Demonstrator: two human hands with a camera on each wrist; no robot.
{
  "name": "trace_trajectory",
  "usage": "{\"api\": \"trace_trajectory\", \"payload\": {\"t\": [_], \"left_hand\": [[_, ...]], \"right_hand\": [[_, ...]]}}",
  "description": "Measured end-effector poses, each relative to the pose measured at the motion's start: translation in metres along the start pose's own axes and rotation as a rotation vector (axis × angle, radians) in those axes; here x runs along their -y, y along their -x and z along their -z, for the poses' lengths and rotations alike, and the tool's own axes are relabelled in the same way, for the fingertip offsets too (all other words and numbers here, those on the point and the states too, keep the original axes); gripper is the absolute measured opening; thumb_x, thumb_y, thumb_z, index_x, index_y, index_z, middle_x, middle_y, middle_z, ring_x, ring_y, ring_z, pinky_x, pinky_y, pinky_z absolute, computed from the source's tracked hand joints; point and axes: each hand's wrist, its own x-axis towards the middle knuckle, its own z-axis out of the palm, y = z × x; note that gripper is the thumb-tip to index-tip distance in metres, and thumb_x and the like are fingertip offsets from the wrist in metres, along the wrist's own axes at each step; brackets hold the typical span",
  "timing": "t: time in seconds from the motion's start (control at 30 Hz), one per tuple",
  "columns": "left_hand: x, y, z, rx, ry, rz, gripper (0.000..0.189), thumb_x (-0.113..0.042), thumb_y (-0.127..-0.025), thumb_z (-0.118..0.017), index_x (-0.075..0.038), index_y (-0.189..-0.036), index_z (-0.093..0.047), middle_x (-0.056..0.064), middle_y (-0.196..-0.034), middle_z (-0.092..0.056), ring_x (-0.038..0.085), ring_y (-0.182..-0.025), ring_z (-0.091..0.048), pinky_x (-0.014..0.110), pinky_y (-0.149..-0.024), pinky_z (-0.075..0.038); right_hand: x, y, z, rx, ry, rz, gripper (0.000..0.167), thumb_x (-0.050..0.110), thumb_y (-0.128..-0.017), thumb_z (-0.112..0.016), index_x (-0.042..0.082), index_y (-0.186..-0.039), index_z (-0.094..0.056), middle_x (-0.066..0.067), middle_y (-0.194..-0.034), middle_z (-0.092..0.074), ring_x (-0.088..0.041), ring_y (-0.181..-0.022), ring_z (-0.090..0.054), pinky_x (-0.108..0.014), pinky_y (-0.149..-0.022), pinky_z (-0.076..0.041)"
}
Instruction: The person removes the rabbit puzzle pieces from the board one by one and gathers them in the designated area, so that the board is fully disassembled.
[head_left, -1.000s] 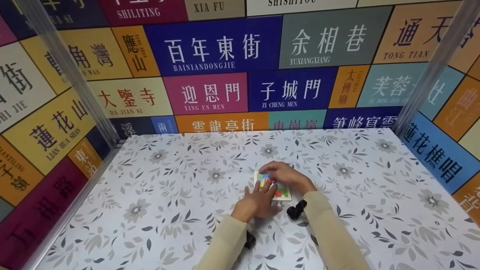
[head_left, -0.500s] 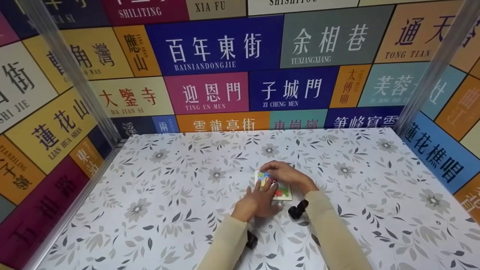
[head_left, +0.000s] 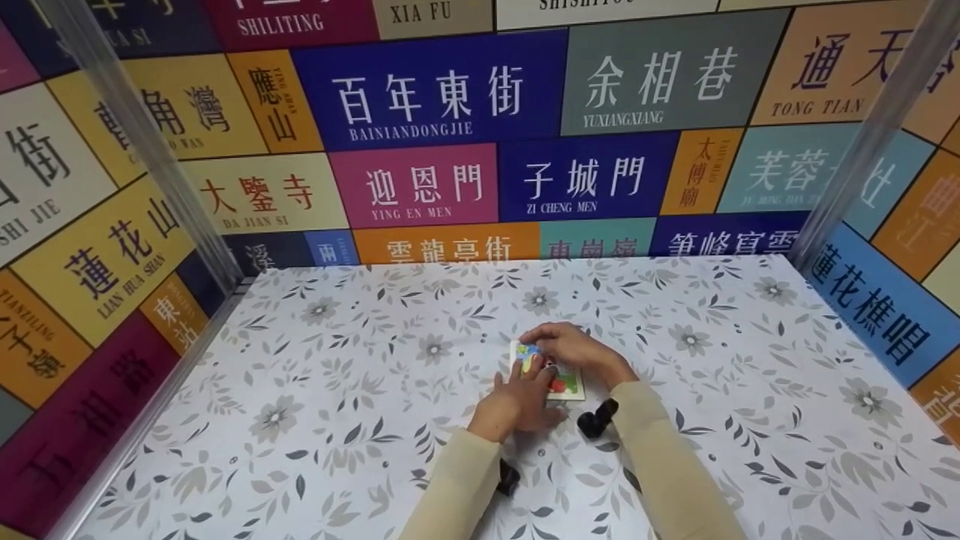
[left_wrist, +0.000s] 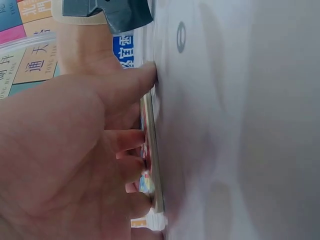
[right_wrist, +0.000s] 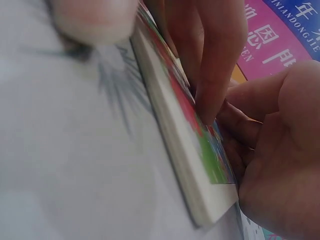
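A small square puzzle board (head_left: 571,388) with a bright picture and a pale border lies flat on the tablecloth. My left hand (head_left: 517,401) reaches over its near-left part, fingers extended down onto the picture. In the left wrist view, the left thumb (left_wrist: 149,75) is down at the tablecloth, close to the board's edge. My right hand (head_left: 574,349) curls round the far and right sides of the board, holding it. The right wrist view shows the board's thick pale edge (right_wrist: 175,155) and a left fingertip pressing on the picture; the hands cover much of it.
A white tablecloth (head_left: 360,375) with grey flowers and leaves covers the table. Behind stands a wall of coloured street-name panels (head_left: 427,90), with clear posts at both back corners. Black wrist cameras (head_left: 592,421) hang below the beige sleeves (head_left: 667,457).
The left hand shifts very slightly over the board and its fingers bend a little more. The right hand and the board keep their places.
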Motion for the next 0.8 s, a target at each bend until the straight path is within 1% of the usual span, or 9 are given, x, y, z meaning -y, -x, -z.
{"api": "trace_trajectory", "payload": {"t": [0.13,0.23,0.33,0.43,0.53,0.6,0.73,0.8], "left_hand": [[-0.001,-0.001,-0.001,-0.014,-0.024,0.003,0.075,-0.047,-0.096,-0.061,-0.019,-0.158,-0.029,0.002,-0.17,-0.016,0.033,-0.157,-0.013,0.059,-0.124,-0.02],[-0.001,0.0,-0.002,-0.022,-0.037,0.001,0.075,-0.048,-0.097,-0.06,-0.019,-0.158,-0.029,0.003,-0.17,-0.017,0.033,-0.157,-0.014,0.059,-0.123,-0.021],[-0.002,0.0,-0.002,-0.019,-0.033,0.004,0.075,-0.049,-0.097,-0.059,-0.019,-0.159,-0.028,0.002,-0.17,-0.016,0.032,-0.157,-0.013,0.059,-0.124,-0.02],[-0.002,0.001,-0.002,-0.018,-0.023,0.002,0.075,-0.049,-0.097,-0.059,-0.02,-0.159,-0.029,0.002,-0.17,-0.017,0.032,-0.157,-0.012,0.059,-0.124,-0.02],[-0.002,0.003,-0.001,-0.019,-0.018,0.002,0.075,-0.048,-0.097,-0.059,-0.02,-0.159,-0.029,0.002,-0.17,-0.017,0.032,-0.158,-0.012,0.059,-0.124,-0.019],[-0.002,0.003,-0.001,-0.019,-0.021,0.0,0.074,-0.049,-0.097,-0.059,-0.02,-0.159,-0.03,0.002,-0.17,-0.017,0.032,-0.157,-0.012,0.059,-0.124,-0.019],[-0.001,0.001,-0.001,-0.029,-0.026,-0.011,0.073,-0.048,-0.097,-0.059,-0.018,-0.157,-0.032,0.002,-0.169,-0.02,0.034,-0.157,-0.015,0.06,-0.124,-0.02],[-0.001,0.0,-0.002,-0.03,-0.023,-0.011,0.072,-0.048,-0.097,-0.059,-0.019,-0.157,-0.032,0.002,-0.169,-0.02,0.034,-0.157,-0.015,0.06,-0.124,-0.02]], "right_hand": [[-0.001,0.001,0.001,0.007,-0.018,0.031,0.034,0.006,-0.102,-0.044,0.001,-0.128,-0.066,-0.019,-0.136,-0.061,-0.033,-0.126,-0.056,-0.043,-0.107,-0.042],[-0.003,0.001,0.002,-0.006,-0.015,0.058,0.032,0.007,-0.102,-0.048,0.002,-0.127,-0.067,-0.019,-0.135,-0.063,-0.033,-0.125,-0.057,-0.044,-0.108,-0.042],[-0.005,0.0,0.002,-0.024,-0.005,0.08,0.028,0.008,-0.101,-0.054,0.004,-0.125,-0.068,-0.017,-0.131,-0.065,-0.031,-0.121,-0.061,-0.045,-0.108,-0.045],[-0.007,-0.001,0.001,-0.052,-0.002,0.092,0.025,0.009,-0.098,-0.061,0.004,-0.121,-0.07,-0.016,-0.125,-0.068,-0.027,-0.114,-0.065,-0.043,-0.104,-0.049],[-0.007,-0.001,0.0,-0.097,0.005,0.091,0.023,0.009,-0.096,-0.065,0.004,-0.118,-0.071,-0.015,-0.117,-0.071,-0.021,-0.105,-0.066,-0.038,-0.097,-0.051],[-0.006,-0.001,0.0,-0.138,0.0,0.074,0.022,0.009,-0.095,-0.066,0.005,-0.116,-0.072,-0.014,-0.115,-0.072,-0.02,-0.103,-0.066,-0.037,-0.096,-0.051],[-0.002,0.003,0.007,-0.242,-0.025,0.032,0.021,0.01,-0.095,-0.066,0.009,-0.116,-0.073,-0.011,-0.118,-0.072,-0.021,-0.107,-0.066,-0.039,-0.1,-0.05],[-0.001,0.007,0.015,-0.284,-0.031,0.041,0.022,0.011,-0.096,-0.066,0.007,-0.117,-0.072,-0.013,-0.121,-0.071,-0.023,-0.108,-0.067,-0.041,-0.1,-0.051]]}}
